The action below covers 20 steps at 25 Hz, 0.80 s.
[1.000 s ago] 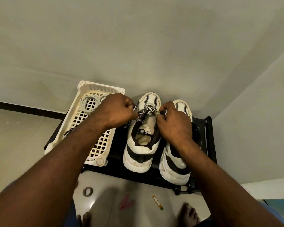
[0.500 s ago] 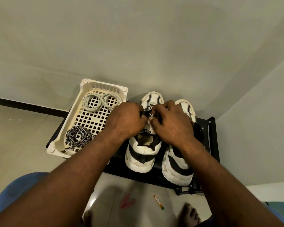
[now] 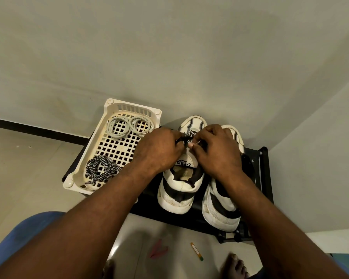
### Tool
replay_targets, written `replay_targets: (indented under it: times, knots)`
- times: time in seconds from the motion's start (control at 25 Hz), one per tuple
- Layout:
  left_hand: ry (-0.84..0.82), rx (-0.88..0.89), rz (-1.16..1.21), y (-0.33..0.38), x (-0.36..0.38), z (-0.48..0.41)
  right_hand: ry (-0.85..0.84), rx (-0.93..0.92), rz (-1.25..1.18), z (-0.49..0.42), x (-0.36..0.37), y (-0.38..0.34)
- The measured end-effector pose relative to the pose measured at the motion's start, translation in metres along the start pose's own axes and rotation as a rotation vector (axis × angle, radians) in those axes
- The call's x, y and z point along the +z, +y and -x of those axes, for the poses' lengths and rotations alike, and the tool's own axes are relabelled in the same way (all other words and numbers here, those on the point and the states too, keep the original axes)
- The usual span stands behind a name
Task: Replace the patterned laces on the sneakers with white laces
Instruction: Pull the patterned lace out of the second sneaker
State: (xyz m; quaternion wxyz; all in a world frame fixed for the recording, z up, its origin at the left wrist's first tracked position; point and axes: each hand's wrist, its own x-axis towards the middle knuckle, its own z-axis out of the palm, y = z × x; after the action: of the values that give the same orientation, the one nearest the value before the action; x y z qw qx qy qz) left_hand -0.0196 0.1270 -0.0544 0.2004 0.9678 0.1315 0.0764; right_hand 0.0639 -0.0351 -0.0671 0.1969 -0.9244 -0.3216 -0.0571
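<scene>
I see the left sneaker (image 3: 177,190) and right sneaker (image 3: 220,210), white with black bands, side by side on a black rack (image 3: 266,174), toes toward the wall. A patterned lace (image 3: 189,135) crosses the left one's front. Two coiled white laces (image 3: 118,127) and a coiled black-and-white lace (image 3: 100,170) lie in the basket (image 3: 87,154).

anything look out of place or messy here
The basket seems to jut past the front edge of the rack, so it sits a bit askew. A pink scrap and a small strip lie loose on the floor.
</scene>
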Motion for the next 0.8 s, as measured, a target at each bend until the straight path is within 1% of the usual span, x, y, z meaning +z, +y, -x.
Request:
replay_targets:
  times: [0.04,0.08,0.12,0.2,0.24,0.28,0.32,0.36,0.4,0.44,0.52,0.56,0.6,0.64,0.68,0.72,0.8]
  knots:
    - [0.007,0.003,-0.002,0.000,0.000,0.001,0.042,-0.001,-0.057,0.000,0.001,0.000]
    - [0.011,-0.002,-0.009,0.000,0.000,0.001,0.109,0.030,-0.174,-0.001,0.003,0.000]
    - [0.015,-0.007,-0.013,0.000,0.000,0.000,0.189,0.107,-0.341,-0.002,0.002,-0.001]
    - [0.016,-0.019,-0.016,-0.001,0.002,-0.001,0.322,0.366,-0.663,-0.006,-0.005,0.001]
    - [0.016,-0.021,-0.020,-0.001,0.002,-0.001,0.342,0.461,-0.737,-0.008,-0.009,0.002]
    - [0.018,-0.018,-0.023,-0.002,0.003,-0.001,0.326,0.502,-0.764,-0.008,-0.011,0.002]
    - [0.017,-0.013,-0.024,-0.002,0.003,-0.001,0.298,0.485,-0.751,-0.007,-0.012,0.002]
    - [0.018,-0.001,-0.023,-0.003,0.004,-0.002,0.248,0.418,-0.725,-0.005,-0.013,0.000]
    - [0.013,0.013,-0.018,-0.004,0.004,-0.002,0.189,0.318,-0.641,-0.002,-0.014,-0.004]
    - [0.008,0.026,-0.006,-0.004,0.004,-0.002,0.117,0.205,-0.530,0.000,-0.014,-0.006]
    - [0.000,0.037,0.021,-0.004,0.003,-0.002,0.003,0.070,-0.202,0.000,-0.008,-0.005]
    - [-0.003,0.037,0.025,-0.004,0.002,-0.002,-0.028,0.046,-0.074,-0.001,-0.005,-0.004]
    - [-0.004,0.035,0.026,-0.004,0.002,-0.002,-0.019,0.037,-0.024,-0.001,-0.002,-0.001]
    - [-0.005,0.026,0.028,-0.004,0.002,-0.002,0.015,0.037,-0.075,-0.001,0.000,-0.001]
    - [-0.006,0.013,0.033,-0.005,0.002,-0.002,0.072,0.064,-0.230,-0.001,0.000,-0.003]
    - [-0.009,-0.004,0.034,-0.005,0.002,-0.003,0.130,0.137,-0.491,-0.002,-0.005,-0.006]
    - [-0.011,-0.022,0.023,-0.005,0.003,-0.004,0.226,0.311,-1.170,-0.007,-0.021,-0.009]
